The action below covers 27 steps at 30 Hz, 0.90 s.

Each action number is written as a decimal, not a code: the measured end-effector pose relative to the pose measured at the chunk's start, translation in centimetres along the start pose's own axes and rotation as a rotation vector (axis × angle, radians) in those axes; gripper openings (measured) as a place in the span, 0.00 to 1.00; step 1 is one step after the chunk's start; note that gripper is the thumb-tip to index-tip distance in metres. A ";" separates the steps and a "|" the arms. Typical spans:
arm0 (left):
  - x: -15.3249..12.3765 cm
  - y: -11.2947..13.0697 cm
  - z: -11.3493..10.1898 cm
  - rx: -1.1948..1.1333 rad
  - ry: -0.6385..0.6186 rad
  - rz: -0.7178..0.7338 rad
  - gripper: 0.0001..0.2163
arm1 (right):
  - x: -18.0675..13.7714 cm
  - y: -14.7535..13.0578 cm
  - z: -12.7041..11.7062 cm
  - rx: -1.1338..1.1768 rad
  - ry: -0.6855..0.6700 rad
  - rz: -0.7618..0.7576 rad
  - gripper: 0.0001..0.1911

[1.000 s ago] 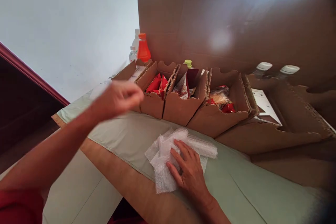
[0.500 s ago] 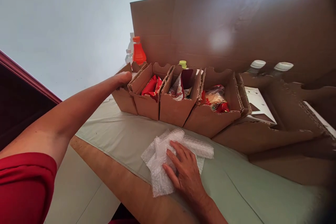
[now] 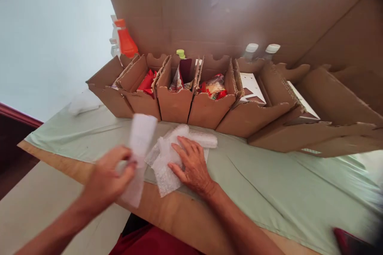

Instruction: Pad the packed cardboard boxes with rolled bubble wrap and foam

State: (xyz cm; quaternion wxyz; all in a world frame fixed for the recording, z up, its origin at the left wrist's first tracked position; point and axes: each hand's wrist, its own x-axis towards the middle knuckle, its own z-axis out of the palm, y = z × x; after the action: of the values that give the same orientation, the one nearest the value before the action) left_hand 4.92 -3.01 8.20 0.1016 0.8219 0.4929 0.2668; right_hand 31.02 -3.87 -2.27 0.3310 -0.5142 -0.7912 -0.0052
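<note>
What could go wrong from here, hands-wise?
1. The thin, whitish rectangular sheet, apparently plastic or paper, is pinched by the left hand near the front edge of the brown wooden table; it could slip and drop.
2. The clear, crumpled plastic bubble wrap lies loosely layered under the right hand; pieces might slide if that hand lifts.

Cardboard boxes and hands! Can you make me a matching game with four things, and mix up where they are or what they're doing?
1. Left hand
2. Right hand
3. Orange bottle
4. Red packet

A. Inside a cardboard box
B. Resting on bubble wrap
C. Beyond the leftmost box
D. Holding a pale strip

Right pairs: 1-D, 2-B, 3-C, 4-A.
</note>
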 end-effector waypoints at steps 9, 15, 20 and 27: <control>-0.2 1.9 12.5 -0.247 -0.208 -0.208 0.55 | 0.6 6.1 -3.8 0.083 -0.049 0.453 0.33; 1.7 3.5 12.7 -0.679 -0.008 -0.342 0.43 | 0.9 2.6 -1.1 0.315 -0.061 0.426 0.30; 0.8 1.8 8.8 -0.969 0.140 -0.524 0.41 | 4.3 -3.5 0.9 0.718 0.014 0.428 0.29; -2.0 -12.7 -0.3 -0.850 0.538 -0.610 0.32 | 14.2 -13.2 7.2 1.107 -0.258 0.212 0.38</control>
State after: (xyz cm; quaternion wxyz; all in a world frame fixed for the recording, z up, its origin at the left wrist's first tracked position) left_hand -5.63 1.52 2.33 0.3658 0.4335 0.5651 0.5991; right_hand 12.88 3.93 4.07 0.4502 -0.3373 -0.6543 0.5053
